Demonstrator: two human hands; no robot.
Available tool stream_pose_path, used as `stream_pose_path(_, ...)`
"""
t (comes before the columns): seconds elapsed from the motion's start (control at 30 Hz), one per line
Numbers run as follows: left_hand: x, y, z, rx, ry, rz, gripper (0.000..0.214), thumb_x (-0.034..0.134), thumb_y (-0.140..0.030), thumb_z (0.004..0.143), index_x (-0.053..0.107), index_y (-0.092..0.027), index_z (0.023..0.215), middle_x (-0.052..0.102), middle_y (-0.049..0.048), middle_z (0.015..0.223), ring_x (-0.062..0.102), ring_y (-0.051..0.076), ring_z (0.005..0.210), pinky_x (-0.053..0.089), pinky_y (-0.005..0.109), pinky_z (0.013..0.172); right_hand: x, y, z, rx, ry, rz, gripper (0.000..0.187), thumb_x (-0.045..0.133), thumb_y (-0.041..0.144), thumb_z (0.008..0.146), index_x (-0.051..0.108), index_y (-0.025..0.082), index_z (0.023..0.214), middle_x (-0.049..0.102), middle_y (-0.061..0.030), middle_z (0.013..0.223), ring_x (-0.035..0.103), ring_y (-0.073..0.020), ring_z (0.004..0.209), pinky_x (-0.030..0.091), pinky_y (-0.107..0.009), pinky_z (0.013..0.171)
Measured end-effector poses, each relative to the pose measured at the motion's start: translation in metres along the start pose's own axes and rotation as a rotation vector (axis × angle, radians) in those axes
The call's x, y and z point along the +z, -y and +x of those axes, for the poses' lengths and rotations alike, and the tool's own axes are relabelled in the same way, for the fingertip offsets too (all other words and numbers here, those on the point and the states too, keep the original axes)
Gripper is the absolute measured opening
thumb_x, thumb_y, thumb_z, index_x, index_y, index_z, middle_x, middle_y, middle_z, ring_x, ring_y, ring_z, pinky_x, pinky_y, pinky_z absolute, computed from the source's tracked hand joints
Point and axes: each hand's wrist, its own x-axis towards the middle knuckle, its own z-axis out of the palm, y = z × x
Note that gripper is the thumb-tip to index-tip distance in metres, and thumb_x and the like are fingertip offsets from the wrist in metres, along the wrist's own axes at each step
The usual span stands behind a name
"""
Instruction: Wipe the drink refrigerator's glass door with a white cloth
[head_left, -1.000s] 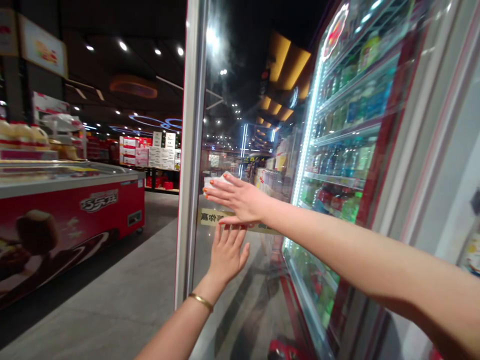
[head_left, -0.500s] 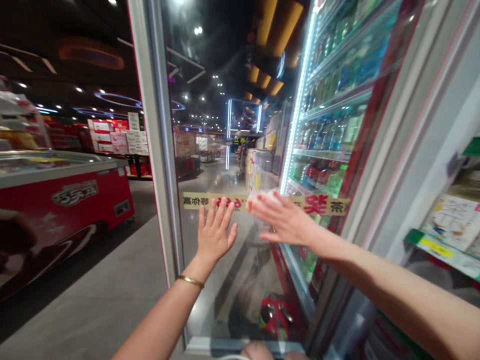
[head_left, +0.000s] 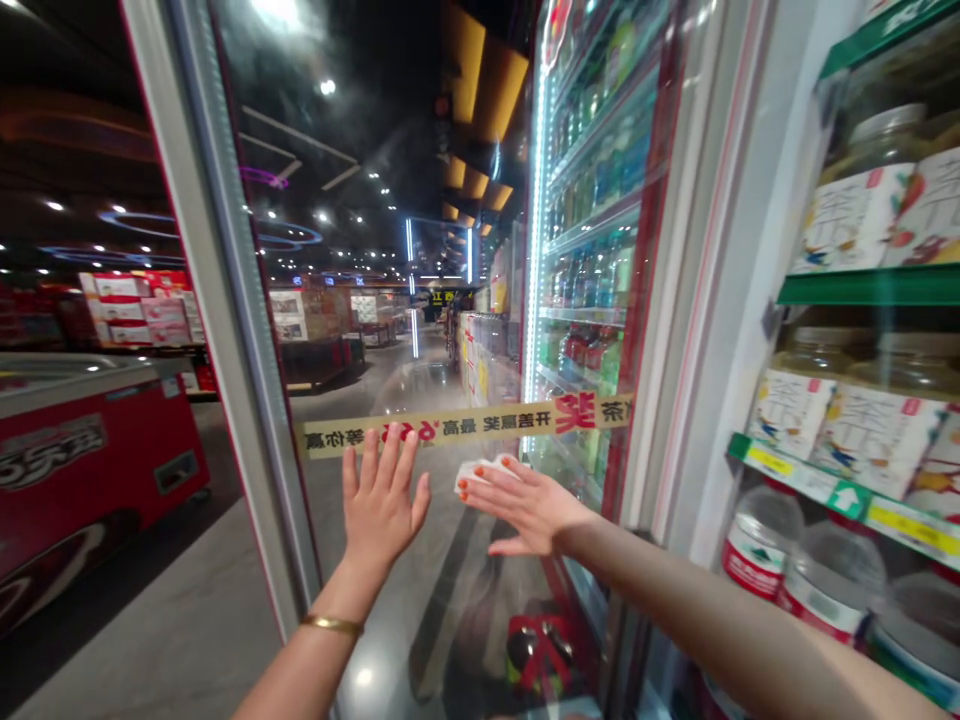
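A tall glass door in a pale metal frame stands before me, with a yellow strip of mirrored lettering across it. My left hand lies with fingers spread on the glass, just overlapping the strip's lower edge; it holds nothing. My right hand is stretched flat over a crumpled white tissue, pressing it against the glass below the strip. Only the tissue's upper and left parts show beyond the fingers.
To the right, shelves hold boxed jars and large clear bottles. A lit drinks cooler shows through the glass. On the left stands a red chest freezer.
The view has turned right, bringing more of the shelves into sight. My right hand and the tissue have moved down from the strip to below it. My left hand stays spread at the glass.
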Motion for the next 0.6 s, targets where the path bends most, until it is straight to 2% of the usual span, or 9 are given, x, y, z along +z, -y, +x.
stream_pose_path(0.03,0.000,0.000,0.000,0.001,-0.001,0.003,0.085,0.066,-0.032,0.102,0.027,-0.023,0.177,0.028,0.0065,0.181,0.014,0.026,0.174,0.007,0.049,0.145,0.002,0.000,-0.010,-0.018,-0.001,0.005,0.086,0.045,0.073,0.100,0.002,0.058,0.174,0.011,0.0329,0.179,-0.001,-0.0027,0.171,0.027,-0.023,0.138)
stream_pose_path(0.1,0.000,-0.001,0.000,0.000,0.001,0.006,0.086,0.066,-0.030,0.101,0.027,-0.023,0.177,0.028,0.0065,0.181,0.013,0.026,0.174,0.006,0.049,0.145,-0.002,-0.023,-0.017,0.073,-0.021,0.004,0.092,0.047,0.068,0.103,0.002,0.042,0.179,0.007,0.0189,0.184,-0.004,-0.0132,0.173,0.021,-0.037,0.143)
stream_pose_path(0.2,0.000,-0.002,0.001,-0.006,-0.006,0.006,0.087,0.067,-0.030,0.100,0.026,-0.024,0.177,0.029,0.0064,0.181,0.013,0.025,0.174,0.006,0.049,0.146,-0.010,-0.071,0.003,0.512,-0.094,-0.039,0.092,0.039,0.053,0.111,-0.013,0.018,0.178,-0.007,-0.0098,0.187,-0.006,-0.0355,0.174,0.014,-0.074,0.138)
stream_pose_path(0.3,-0.001,-0.002,0.001,-0.021,0.002,0.006,0.087,0.066,-0.031,0.101,0.025,-0.025,0.177,0.029,0.0057,0.181,0.014,0.025,0.174,0.007,0.049,0.146,-0.004,-0.059,0.029,0.785,-0.148,-0.048,0.091,0.035,0.056,0.113,-0.017,0.017,0.176,-0.005,-0.0159,0.187,-0.005,-0.0390,0.174,0.017,-0.081,0.134)
stream_pose_path(0.37,-0.002,-0.002,0.001,-0.018,0.012,0.008,0.087,0.066,-0.032,0.102,0.024,-0.025,0.177,0.028,0.0051,0.181,0.013,0.025,0.174,0.006,0.049,0.145,0.009,-0.016,0.027,0.571,-0.118,-0.013,0.094,0.036,0.064,0.111,-0.009,0.015,0.178,0.002,-0.0134,0.187,-0.007,-0.0347,0.174,0.020,-0.074,0.137)
stream_pose_path(0.43,-0.003,-0.002,0.001,-0.006,0.011,0.011,0.087,0.066,-0.032,0.102,0.024,-0.025,0.177,0.026,0.0052,0.182,0.013,0.025,0.174,0.006,0.049,0.145,0.022,0.025,0.008,0.180,-0.062,0.036,0.094,0.036,0.072,0.109,0.009,0.017,0.180,0.011,-0.0040,0.187,-0.007,-0.0261,0.175,0.028,-0.059,0.141)
stream_pose_path(0.5,-0.004,-0.002,0.001,0.001,0.007,0.015,0.086,0.066,-0.032,0.102,0.025,-0.024,0.177,0.025,0.0054,0.182,0.012,0.025,0.174,0.005,0.049,0.146,0.027,0.038,-0.017,-0.033,-0.018,0.055,0.091,0.039,0.074,0.107,0.019,0.022,0.179,0.018,0.0024,0.186,-0.004,-0.0210,0.175,0.033,-0.049,0.140)
stream_pose_path(0.53,-0.004,-0.003,0.001,0.001,0.006,0.016,0.086,0.066,-0.032,0.102,0.026,-0.023,0.177,0.025,0.0054,0.182,0.012,0.026,0.174,0.005,0.049,0.146,0.025,0.031,-0.027,-0.006,-0.005,0.046,0.090,0.042,0.072,0.108,0.019,0.022,0.179,0.019,0.0017,0.186,-0.001,-0.0216,0.175,0.033,-0.049,0.140)
stream_pose_path(0.6,-0.004,-0.004,0.001,-0.001,0.003,0.021,0.085,0.066,-0.032,0.102,0.026,-0.022,0.177,0.025,0.0053,0.182,0.013,0.026,0.174,0.006,0.049,0.146,0.013,-0.004,-0.033,0.263,-0.003,0.001,0.091,0.044,0.065,0.109,0.008,0.020,0.180,0.014,-0.0055,0.187,0.002,-0.0280,0.175,0.029,-0.058,0.140)
